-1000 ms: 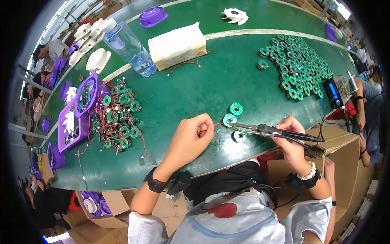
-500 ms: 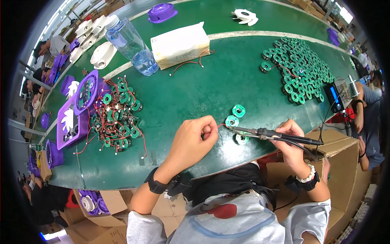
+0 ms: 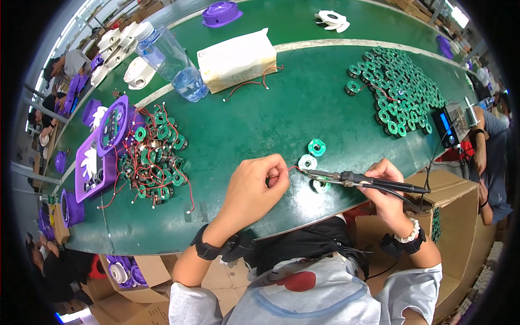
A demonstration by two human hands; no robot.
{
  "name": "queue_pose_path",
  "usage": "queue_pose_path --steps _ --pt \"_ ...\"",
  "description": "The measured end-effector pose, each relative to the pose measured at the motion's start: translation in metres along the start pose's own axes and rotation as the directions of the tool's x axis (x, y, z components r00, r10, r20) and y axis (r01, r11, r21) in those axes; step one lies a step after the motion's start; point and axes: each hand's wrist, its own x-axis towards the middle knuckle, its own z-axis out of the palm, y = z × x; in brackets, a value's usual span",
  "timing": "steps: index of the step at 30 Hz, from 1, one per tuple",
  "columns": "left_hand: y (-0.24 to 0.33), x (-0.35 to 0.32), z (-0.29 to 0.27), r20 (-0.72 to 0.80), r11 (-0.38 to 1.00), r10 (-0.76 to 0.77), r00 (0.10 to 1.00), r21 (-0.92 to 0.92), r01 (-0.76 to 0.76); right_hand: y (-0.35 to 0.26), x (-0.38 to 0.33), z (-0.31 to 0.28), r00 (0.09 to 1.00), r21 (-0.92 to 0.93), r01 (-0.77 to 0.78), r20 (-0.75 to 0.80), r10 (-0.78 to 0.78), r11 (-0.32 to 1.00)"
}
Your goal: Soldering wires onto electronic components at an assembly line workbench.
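My left hand point(image 3: 256, 187) is closed, pinching a thin red wire point(image 3: 293, 168) whose end reaches a small green-topped ring coil point(image 3: 307, 161). In my right hand point(image 3: 385, 190) is a soldering iron point(image 3: 355, 178) with a black handle and a thin metal tube along its side. Its tip points left and meets the near edge of that coil, where the wire ends; whether they touch is too small to tell. A second green coil point(image 3: 317, 147) lies just beyond. A third coil point(image 3: 322, 186) sits under the iron, partly hidden by it.
Wired coils point(image 3: 157, 157) are heaped at left beside a purple basket point(image 3: 96, 187). Many bare coils point(image 3: 403, 92) spread at far right near a soldering station point(image 3: 448, 127). A water bottle point(image 3: 189, 81) and a paper-wrapped block point(image 3: 236, 61) stand at the back. An open carton point(image 3: 455, 200) is at right.
The view has shifted slightly. Both hands, the soldering iron and the coils keep nearly the same places relative to each other.
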Motion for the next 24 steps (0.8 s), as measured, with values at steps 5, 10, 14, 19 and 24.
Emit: queue_pose_path --steps 5,10,14,19,24 --pt "0.007 0.000 -0.004 -0.007 0.998 0.020 1.000 0.066 -0.019 -0.003 -0.001 -0.001 1.000 0.003 0.021 -0.007 -0.021 1.000" --pt "0.014 0.004 -0.012 -0.035 0.971 0.056 0.998 0.237 -0.046 -0.015 0.004 -0.011 0.989 0.077 0.064 -0.138 -0.053 0.995" --pt "0.021 0.027 -0.036 -0.127 0.937 0.244 0.962 0.289 -0.199 -0.033 0.006 -0.028 0.969 0.168 0.125 -0.231 -0.084 0.978" --pt "0.035 0.046 -0.056 -0.217 0.757 0.468 0.857 0.599 -0.262 -0.049 0.007 -0.052 0.939 0.160 0.223 -0.299 -0.168 0.962" --pt "0.070 0.026 -0.060 0.047 0.608 0.119 0.992 0.787 -0.110 -0.055 0.002 -0.071 0.900 0.217 0.241 -0.414 -0.134 0.946"
